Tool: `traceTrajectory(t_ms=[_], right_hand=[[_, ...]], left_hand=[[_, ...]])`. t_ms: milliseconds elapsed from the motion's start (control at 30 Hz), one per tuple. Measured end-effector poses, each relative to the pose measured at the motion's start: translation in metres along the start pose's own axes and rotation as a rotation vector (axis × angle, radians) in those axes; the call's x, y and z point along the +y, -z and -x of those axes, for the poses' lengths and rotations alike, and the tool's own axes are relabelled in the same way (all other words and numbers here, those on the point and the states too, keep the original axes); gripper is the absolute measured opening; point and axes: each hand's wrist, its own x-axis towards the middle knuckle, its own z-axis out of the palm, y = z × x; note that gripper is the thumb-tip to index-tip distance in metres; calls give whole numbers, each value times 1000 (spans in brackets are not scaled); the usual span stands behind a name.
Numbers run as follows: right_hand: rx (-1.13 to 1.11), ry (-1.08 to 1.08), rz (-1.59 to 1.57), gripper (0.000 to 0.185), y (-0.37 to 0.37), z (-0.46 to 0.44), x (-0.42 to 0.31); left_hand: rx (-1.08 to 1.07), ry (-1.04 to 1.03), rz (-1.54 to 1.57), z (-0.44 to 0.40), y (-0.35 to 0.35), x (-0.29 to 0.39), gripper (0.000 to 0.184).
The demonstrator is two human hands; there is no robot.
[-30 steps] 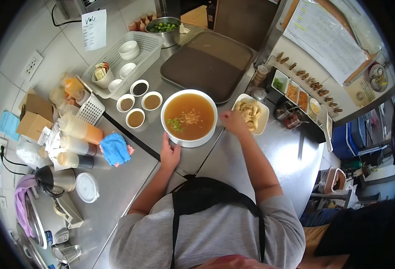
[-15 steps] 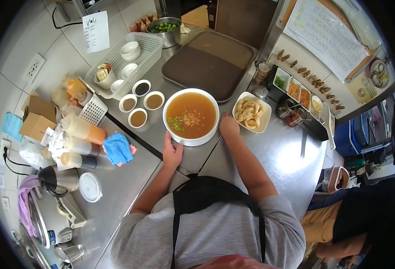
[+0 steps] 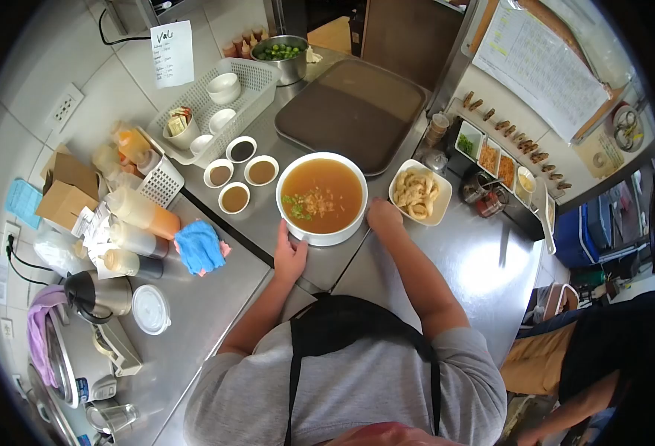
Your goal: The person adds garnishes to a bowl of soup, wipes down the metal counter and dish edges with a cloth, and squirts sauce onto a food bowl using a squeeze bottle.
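A large white bowl of brown broth, with green bits and light brown bits floating in it, stands on the steel counter. My left hand rests against the bowl's lower left side, thumb and fingers apart. Just right of the bowl, my right hand is closed on the counter; what it holds, if anything, is hidden. A square white bowl of pale, curled fried pieces sits beside that hand. Small sauce cups with brown and dark liquids stand left of the large bowl.
A brown tray lies behind the bowl. Left are a perforated basket, squeeze bottles and a blue cloth. Topping containers stand at the right. Another person's arm shows at lower right.
My right hand has come down from over the gap beside the square bowl to the counter. The view has shifted slightly. The other person's arm has moved at lower right.
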Motion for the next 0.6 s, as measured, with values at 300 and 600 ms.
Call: traceTrajectory(t_ms=[300, 600], right_hand=[[92, 400, -355, 36, 91, 21, -25], [562, 62, -470, 50, 66, 13, 70]], left_hand=[[-10, 38, -3, 1, 0, 4, 66], [3, -5, 5, 1, 0, -3, 66]])
